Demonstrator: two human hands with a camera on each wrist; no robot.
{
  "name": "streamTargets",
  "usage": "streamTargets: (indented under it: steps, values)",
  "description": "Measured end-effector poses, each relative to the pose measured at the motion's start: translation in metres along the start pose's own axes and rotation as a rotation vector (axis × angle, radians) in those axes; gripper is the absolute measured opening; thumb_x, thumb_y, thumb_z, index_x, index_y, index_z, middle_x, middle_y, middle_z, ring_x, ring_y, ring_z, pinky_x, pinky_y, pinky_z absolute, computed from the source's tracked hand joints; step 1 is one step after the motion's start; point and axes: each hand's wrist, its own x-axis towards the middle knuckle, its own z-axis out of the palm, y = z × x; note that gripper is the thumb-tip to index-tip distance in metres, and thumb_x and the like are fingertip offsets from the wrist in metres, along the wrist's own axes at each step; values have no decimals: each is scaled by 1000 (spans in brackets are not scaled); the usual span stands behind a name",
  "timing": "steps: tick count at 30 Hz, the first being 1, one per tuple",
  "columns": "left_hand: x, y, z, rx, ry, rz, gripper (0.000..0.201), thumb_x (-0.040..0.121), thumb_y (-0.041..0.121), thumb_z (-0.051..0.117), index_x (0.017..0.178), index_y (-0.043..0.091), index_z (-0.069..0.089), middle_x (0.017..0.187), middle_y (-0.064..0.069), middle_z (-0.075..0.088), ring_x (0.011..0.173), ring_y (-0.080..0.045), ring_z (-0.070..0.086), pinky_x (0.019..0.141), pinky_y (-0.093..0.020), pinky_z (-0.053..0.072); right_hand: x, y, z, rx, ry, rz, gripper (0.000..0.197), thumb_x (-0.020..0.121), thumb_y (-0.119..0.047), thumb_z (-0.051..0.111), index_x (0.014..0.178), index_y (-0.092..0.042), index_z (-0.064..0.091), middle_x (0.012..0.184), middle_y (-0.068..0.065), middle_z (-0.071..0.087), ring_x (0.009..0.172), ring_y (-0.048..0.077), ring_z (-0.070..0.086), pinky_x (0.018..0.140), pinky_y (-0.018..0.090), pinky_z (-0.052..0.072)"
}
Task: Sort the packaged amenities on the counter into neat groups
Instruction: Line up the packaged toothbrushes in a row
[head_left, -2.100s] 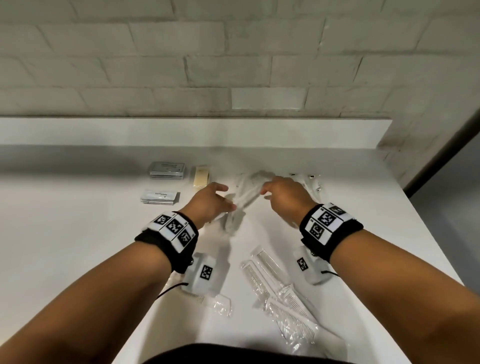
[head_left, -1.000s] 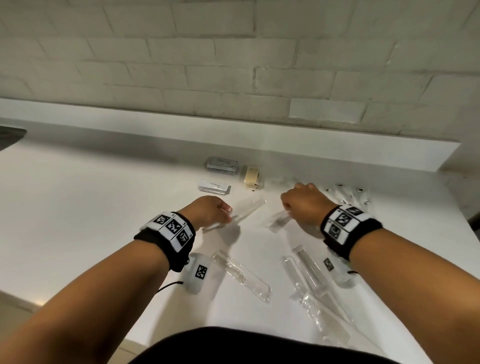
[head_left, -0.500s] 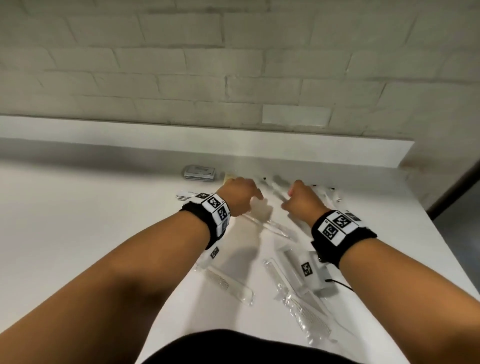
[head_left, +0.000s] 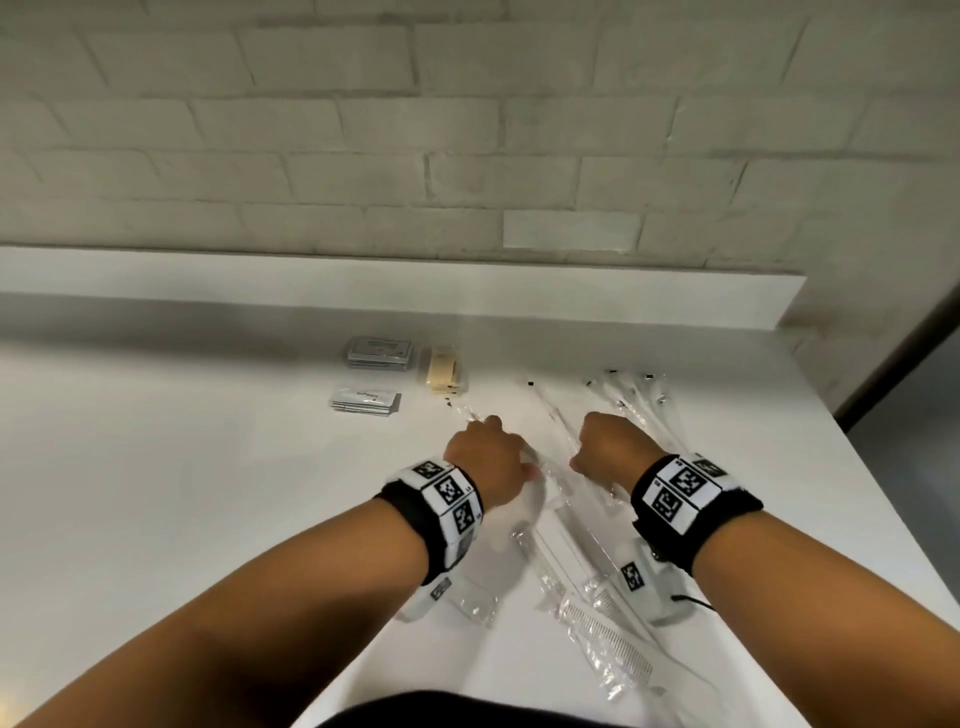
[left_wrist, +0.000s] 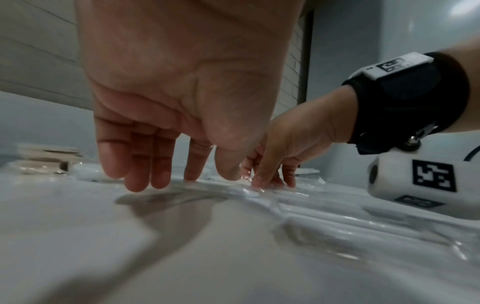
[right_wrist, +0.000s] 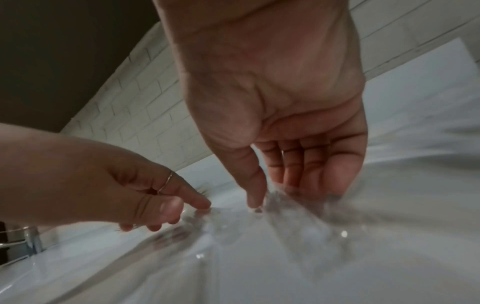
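Observation:
Long clear-wrapped packets lie fanned on the white counter between my hands. My left hand stands over their left side. In the left wrist view its fingers are straight and point down, tips touching the plastic. My right hand is just to the right, thumb and straight fingers down on a blurred clear wrapper. Neither hand curls around anything. More clear packets lie behind the right hand.
Two stacks of grey sachets and a stack of beige soaps sit at the back left. Wrapped combs lie near my right wrist, and a small clear packet lies by my left. The counter's right edge is close.
Two seconds ago both hands held a white packet up between them. The left hand has since swung in from the left, and both hands now rest fingertips on the long clear packets.

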Motion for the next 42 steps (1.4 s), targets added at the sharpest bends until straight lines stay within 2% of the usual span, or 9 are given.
streamTargets:
  steps: [2,5,9,12,16,19,26,36,42]
  values:
    - [0,5,5,-21,-12,10,41,92,51,43,126,34,57,118,-6,51,114,-28,50,96,-39,43,-1,3,-2,1,-20,48,14,81,-8,49,94,-10,54,98,9,61,85,24,58,59,24,41]
    - [0,6,8,-66,9,28,39,93,49,44,124,31,58,118,-5,52,114,-26,51,97,-39,43,0,10,-9,62,33,104,30,83,-4,47,112,-4,54,112,13,62,100,29,61,73,27,44]
    - [8,3,4,-60,38,8,40,94,45,43,119,17,55,117,-12,54,111,-31,52,91,-39,44,8,8,-11,153,113,62,36,86,-5,50,122,-2,49,110,16,64,91,30,61,70,28,41]
    - [16,-2,1,-93,79,-79,45,91,44,48,119,10,51,117,-14,53,108,-33,53,87,-41,47,10,1,-6,122,84,-11,29,87,-14,55,115,-9,55,113,14,61,98,28,61,72,29,43]
    - [20,-2,9,-84,105,-96,60,86,55,53,127,12,46,121,-10,53,110,-30,52,90,-41,45,11,4,-2,124,93,-48,36,91,-14,52,127,-20,55,130,9,51,119,26,53,95,31,43]
    - [22,0,14,5,91,-37,61,86,56,52,130,15,46,125,-7,54,113,-29,51,92,-39,40,9,4,-3,108,49,-96,44,90,-15,57,134,-21,53,135,5,48,125,23,50,102,31,40]
    - [43,-18,-7,-72,-25,-4,55,76,41,64,124,18,50,126,0,55,112,-26,50,88,-37,40,5,-26,2,175,35,-140,37,95,-24,54,127,-6,56,133,11,50,122,29,54,102,34,43]
    - [54,-37,1,-85,-15,30,60,90,31,52,146,18,34,149,-1,40,129,-30,43,103,-42,41,28,-42,14,178,70,-138,45,94,-21,49,138,-25,49,145,0,42,131,23,46,108,31,38]
    - [55,-33,0,-145,73,72,59,96,29,45,150,16,25,156,-6,29,138,-29,36,110,-41,35,20,-34,5,229,124,-120,48,92,-32,53,139,-26,46,135,9,43,120,30,52,99,39,46]
